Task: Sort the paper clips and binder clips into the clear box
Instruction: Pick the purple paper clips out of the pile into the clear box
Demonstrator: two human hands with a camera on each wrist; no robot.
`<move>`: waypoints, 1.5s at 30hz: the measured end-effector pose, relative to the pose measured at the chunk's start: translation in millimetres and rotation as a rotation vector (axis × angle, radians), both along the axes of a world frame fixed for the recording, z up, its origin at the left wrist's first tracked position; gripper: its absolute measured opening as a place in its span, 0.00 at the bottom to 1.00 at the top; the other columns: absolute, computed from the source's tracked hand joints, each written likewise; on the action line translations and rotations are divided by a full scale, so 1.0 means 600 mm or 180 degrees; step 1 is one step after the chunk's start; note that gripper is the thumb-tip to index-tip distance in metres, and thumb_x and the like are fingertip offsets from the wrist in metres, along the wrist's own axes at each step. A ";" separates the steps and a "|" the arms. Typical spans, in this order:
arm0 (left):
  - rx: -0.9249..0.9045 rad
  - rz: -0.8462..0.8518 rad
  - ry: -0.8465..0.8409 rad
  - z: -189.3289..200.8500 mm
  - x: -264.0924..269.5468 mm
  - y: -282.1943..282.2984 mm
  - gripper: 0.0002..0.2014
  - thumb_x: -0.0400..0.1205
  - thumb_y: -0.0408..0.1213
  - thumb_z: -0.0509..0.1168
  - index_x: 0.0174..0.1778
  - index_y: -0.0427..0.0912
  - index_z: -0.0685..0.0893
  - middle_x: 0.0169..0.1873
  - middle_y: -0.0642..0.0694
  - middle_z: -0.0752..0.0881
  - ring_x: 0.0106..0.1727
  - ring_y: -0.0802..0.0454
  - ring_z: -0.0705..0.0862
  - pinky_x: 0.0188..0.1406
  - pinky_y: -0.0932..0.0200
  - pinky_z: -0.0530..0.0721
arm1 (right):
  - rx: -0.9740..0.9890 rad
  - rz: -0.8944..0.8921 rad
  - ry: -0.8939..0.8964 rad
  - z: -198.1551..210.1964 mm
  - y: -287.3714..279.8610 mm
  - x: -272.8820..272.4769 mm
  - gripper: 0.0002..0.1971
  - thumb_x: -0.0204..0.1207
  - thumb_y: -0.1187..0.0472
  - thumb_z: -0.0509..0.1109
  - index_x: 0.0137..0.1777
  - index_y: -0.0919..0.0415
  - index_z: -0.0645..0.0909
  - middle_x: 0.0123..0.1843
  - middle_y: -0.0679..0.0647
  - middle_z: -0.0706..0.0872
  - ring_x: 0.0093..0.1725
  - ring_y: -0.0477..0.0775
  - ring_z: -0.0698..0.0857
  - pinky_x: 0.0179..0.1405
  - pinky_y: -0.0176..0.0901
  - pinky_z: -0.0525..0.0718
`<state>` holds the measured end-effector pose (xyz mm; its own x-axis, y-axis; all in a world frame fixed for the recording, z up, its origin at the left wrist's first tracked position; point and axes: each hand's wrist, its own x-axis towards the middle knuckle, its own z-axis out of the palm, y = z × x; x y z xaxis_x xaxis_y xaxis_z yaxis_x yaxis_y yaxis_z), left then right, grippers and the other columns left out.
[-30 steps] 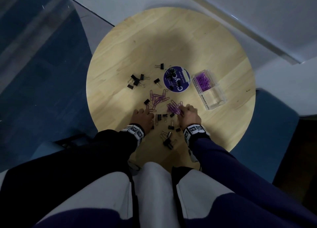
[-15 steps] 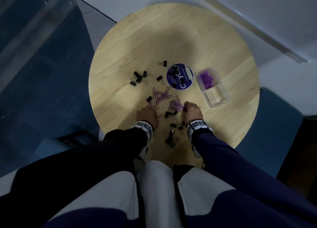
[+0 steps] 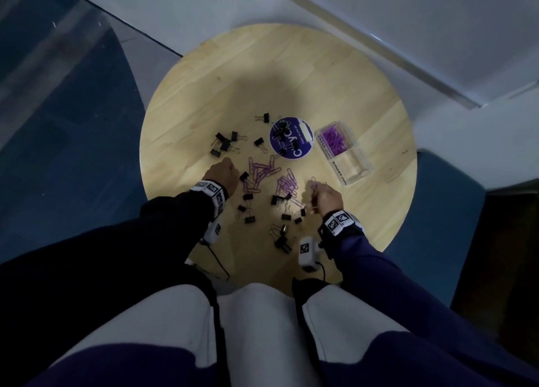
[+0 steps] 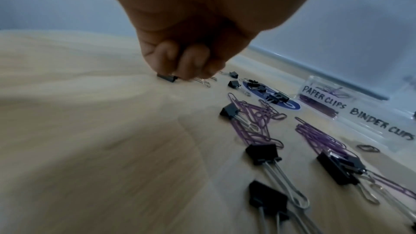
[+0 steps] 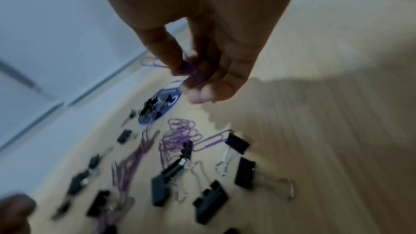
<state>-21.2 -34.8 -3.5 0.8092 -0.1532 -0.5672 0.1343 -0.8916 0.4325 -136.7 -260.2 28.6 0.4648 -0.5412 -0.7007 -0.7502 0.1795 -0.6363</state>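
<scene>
Purple paper clips (image 5: 189, 70) are pinched between the thumb and fingers of the right hand (image 3: 326, 198), held above the round wooden table (image 3: 364, 74), near the clear box (image 3: 354, 165). A black binder clip (image 4: 167, 78) is gripped on the tabletop by the curled fingers of the left hand (image 3: 223, 172), well apart from the box. More paper clips (image 3: 262, 172) and binder clips (image 3: 249, 208) are scattered between the hands.

Paper clips (image 3: 287, 184) and binder clips (image 3: 248, 208) lie scattered on the desk (image 3: 364, 95) between the hands. Box (image 3: 344, 156) sits beyond the right hand (image 3: 326, 198), disc (image 3: 291, 138) left of it, more clips past the left hand (image 3: 223, 173).
</scene>
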 end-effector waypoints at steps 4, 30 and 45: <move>0.0042 0.0104 0.0134 -0.010 0.009 -0.015 0.24 0.81 0.58 0.61 0.55 0.37 0.74 0.42 0.39 0.81 0.38 0.43 0.78 0.35 0.55 0.73 | 0.0862 -0.0354 -0.0128 0.011 0.005 -0.009 0.05 0.58 0.66 0.53 0.26 0.63 0.70 0.16 0.59 0.75 0.14 0.53 0.71 0.14 0.33 0.62; 0.0907 -0.2453 -0.0239 -0.024 0.011 0.000 0.14 0.86 0.44 0.57 0.65 0.43 0.77 0.65 0.40 0.78 0.64 0.40 0.80 0.68 0.47 0.69 | 0.0833 -0.0395 -0.0386 0.062 0.079 0.002 0.19 0.71 0.55 0.59 0.22 0.61 0.79 0.22 0.59 0.80 0.15 0.53 0.69 0.19 0.39 0.64; -0.0233 -0.1385 0.0011 -0.001 0.007 0.017 0.14 0.86 0.35 0.56 0.67 0.38 0.69 0.56 0.32 0.83 0.49 0.38 0.83 0.48 0.49 0.78 | 0.1381 -0.0618 -0.0940 0.069 0.057 -0.024 0.09 0.56 0.57 0.53 0.19 0.58 0.67 0.17 0.55 0.67 0.16 0.48 0.57 0.22 0.35 0.48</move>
